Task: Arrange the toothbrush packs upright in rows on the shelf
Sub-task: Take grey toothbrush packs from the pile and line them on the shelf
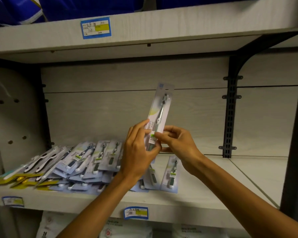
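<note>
Head view: toothbrush pack upright, pinched between left hand and right hand.

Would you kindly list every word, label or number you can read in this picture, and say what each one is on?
"Nepoth": on the held toothbrush pack, partly covered by the left hand; reading uncertain.
"Nepoth": on a pack in the pile, blurred.
Upper shelf tag: blue with a yellow field, print too blurred to read.
Lower shelf tags and: too blurred to read.
Bags below: print unreadable.
</note>
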